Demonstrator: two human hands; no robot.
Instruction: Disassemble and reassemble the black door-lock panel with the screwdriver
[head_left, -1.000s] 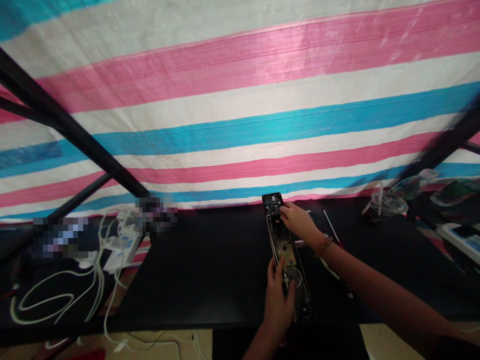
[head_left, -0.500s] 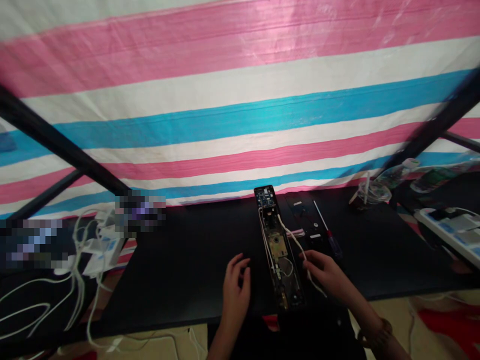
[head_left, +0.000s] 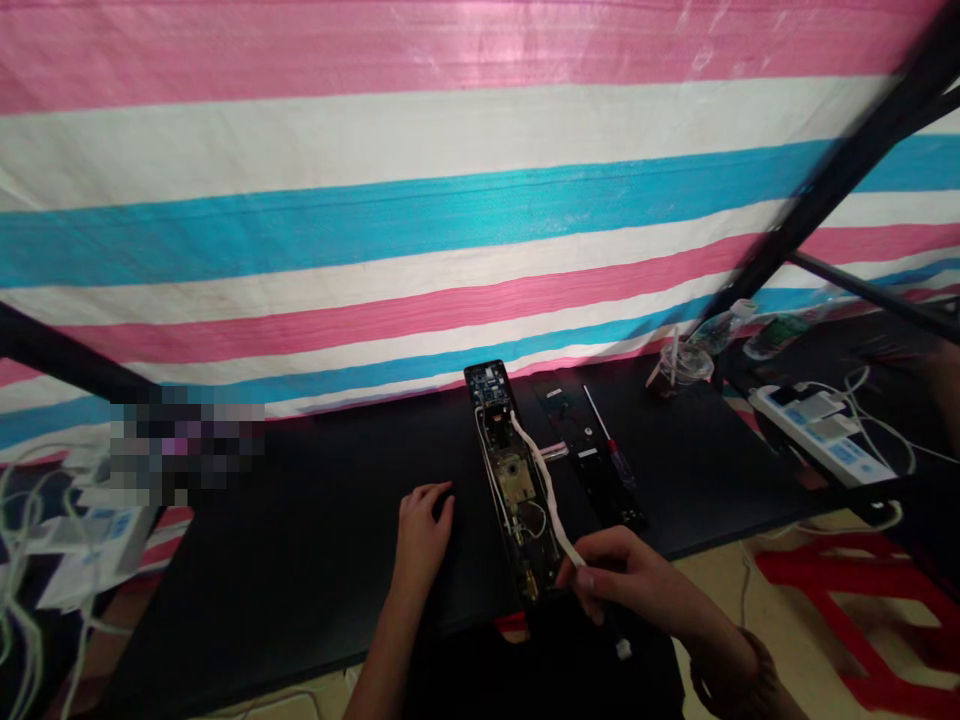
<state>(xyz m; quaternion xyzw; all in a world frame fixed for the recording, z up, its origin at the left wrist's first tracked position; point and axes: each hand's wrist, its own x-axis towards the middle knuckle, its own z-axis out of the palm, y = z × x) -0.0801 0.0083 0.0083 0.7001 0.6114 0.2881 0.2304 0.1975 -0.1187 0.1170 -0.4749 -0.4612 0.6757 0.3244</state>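
A long black device housing [head_left: 516, 480] lies lengthwise on the black table, showing a circuit board at its far end, a metal plate in the middle and thin wires. From its upper part runs a white cable [head_left: 550, 490]; my right hand [head_left: 626, 575] pinches it near the housing's near right end. The cable's plug hangs below my fingers. To the left of the housing, my left hand [head_left: 424, 527] rests on the table with thumb and fingers apart, holding nothing. Just right of the housing lie dark flat panels [head_left: 604, 485] and a screwdriver [head_left: 613, 440].
A plastic cup [head_left: 686, 362] and clear bottles [head_left: 724, 325] stand at the back right. Power strips with white cables lie at far right [head_left: 825, 430] and far left [head_left: 112, 550]. A red stool [head_left: 847, 620] is below right. Part of another person's arm shows at the right edge.
The view has shifted right. My right hand has moved toward the housing's near end, drawing the white cable closer along its side. My left hand still lies left of the housing.
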